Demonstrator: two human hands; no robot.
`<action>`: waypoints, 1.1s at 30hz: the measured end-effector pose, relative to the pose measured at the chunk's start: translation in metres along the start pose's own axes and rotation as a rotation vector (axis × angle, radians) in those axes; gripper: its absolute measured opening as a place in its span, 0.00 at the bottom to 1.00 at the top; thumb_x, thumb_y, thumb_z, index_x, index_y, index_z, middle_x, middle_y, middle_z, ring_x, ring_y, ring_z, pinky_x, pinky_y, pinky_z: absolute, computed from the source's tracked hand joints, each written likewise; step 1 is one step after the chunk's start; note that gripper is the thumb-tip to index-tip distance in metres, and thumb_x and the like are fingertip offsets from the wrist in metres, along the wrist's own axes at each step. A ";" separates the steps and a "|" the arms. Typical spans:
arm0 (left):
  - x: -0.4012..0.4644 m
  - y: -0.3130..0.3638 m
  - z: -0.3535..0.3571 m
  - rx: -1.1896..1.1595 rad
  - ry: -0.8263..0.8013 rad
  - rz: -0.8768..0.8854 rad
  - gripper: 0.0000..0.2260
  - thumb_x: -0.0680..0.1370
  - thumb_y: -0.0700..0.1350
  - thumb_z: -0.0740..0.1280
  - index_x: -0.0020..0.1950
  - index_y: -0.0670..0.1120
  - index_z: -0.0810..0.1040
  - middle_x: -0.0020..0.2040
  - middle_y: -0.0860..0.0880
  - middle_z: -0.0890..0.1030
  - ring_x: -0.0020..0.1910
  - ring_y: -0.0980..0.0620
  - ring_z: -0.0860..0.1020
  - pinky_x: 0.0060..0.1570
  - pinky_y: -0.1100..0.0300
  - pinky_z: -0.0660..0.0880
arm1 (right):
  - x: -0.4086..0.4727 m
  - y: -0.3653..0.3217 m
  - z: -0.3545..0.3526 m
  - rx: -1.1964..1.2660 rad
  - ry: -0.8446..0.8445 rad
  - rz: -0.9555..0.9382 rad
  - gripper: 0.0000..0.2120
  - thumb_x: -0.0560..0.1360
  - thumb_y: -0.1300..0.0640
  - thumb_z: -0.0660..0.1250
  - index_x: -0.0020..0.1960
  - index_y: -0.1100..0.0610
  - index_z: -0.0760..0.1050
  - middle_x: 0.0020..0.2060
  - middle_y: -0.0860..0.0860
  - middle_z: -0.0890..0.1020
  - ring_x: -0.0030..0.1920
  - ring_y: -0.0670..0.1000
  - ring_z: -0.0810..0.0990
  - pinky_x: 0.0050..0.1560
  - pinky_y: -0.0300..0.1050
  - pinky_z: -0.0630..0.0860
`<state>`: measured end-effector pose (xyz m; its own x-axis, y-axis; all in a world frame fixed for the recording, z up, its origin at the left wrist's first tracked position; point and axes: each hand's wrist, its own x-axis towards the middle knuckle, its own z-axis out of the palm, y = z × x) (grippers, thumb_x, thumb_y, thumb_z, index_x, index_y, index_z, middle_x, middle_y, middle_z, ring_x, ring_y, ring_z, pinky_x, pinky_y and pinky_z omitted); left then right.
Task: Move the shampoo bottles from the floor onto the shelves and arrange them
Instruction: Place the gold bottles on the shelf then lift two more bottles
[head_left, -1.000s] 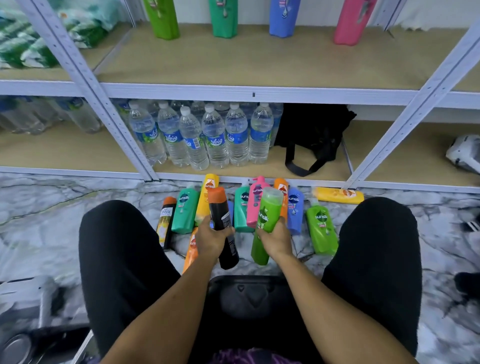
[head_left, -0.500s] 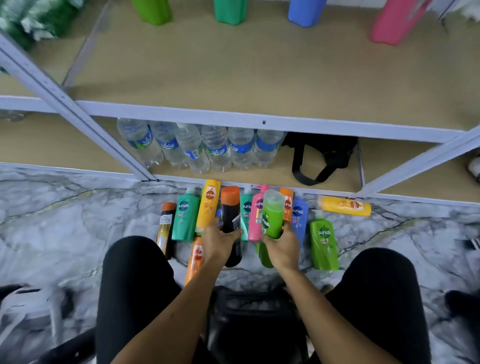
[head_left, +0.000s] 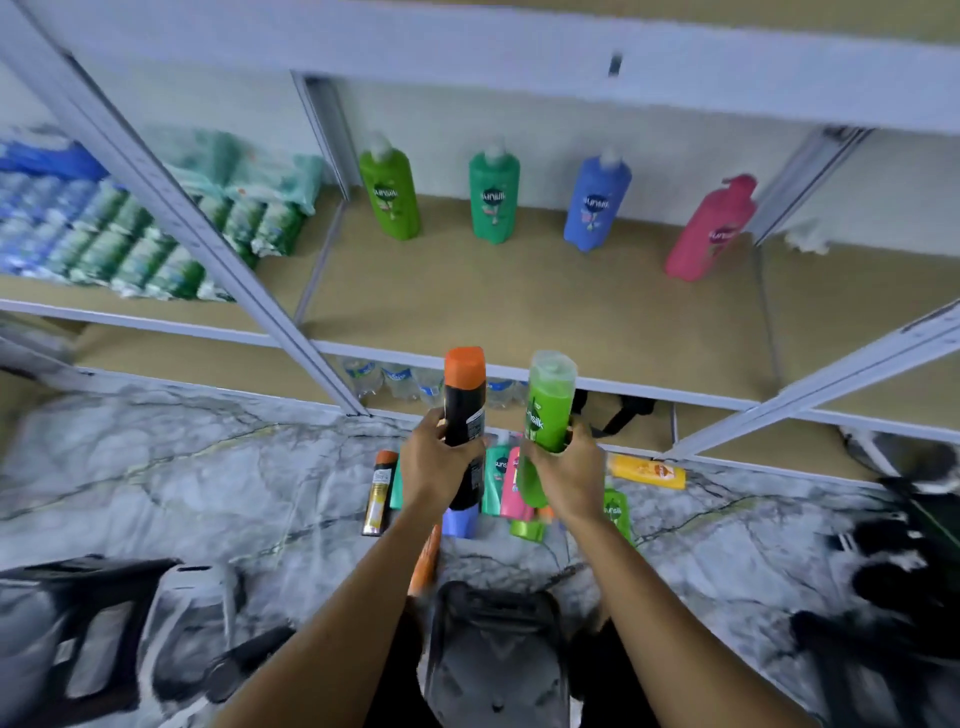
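While four bottles stand on the shelf (head_left: 519, 306), left hand (head_left: 434, 465) grips black bottle (head_left: 464, 415), orange cap up. Right hand (head_left: 563, 473) grips green bottle (head_left: 545, 410). More bottles lie on floor (head_left: 208, 467).

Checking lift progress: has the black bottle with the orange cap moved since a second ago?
Yes. The black bottle has risen off the floor pile, its cap now level with the shelf edge.
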<state>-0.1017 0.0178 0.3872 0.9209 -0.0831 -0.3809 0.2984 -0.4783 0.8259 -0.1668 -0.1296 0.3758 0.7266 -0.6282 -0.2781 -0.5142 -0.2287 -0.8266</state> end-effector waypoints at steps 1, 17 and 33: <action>-0.006 0.020 -0.012 -0.005 0.013 0.029 0.18 0.66 0.43 0.77 0.53 0.48 0.78 0.44 0.52 0.83 0.40 0.53 0.81 0.41 0.59 0.77 | -0.005 -0.021 -0.009 0.003 0.014 -0.023 0.18 0.68 0.55 0.76 0.54 0.56 0.75 0.41 0.48 0.81 0.41 0.49 0.81 0.39 0.42 0.74; -0.029 0.272 -0.168 -0.209 0.309 0.574 0.19 0.60 0.56 0.77 0.48 0.52 0.83 0.40 0.56 0.85 0.39 0.57 0.83 0.42 0.50 0.81 | -0.029 -0.314 -0.100 0.206 0.217 -0.551 0.17 0.64 0.51 0.77 0.50 0.52 0.77 0.39 0.47 0.84 0.41 0.49 0.82 0.44 0.50 0.79; 0.034 0.380 -0.187 0.007 0.525 0.663 0.17 0.68 0.56 0.74 0.52 0.50 0.78 0.45 0.51 0.83 0.43 0.47 0.81 0.42 0.52 0.79 | 0.054 -0.431 -0.097 -0.147 0.399 -0.628 0.22 0.70 0.43 0.72 0.55 0.56 0.71 0.44 0.56 0.82 0.46 0.60 0.81 0.44 0.52 0.78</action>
<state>0.0895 -0.0033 0.7657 0.9025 0.0676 0.4253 -0.3444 -0.4794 0.8072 0.0499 -0.1365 0.7647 0.6969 -0.5628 0.4444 -0.1341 -0.7111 -0.6902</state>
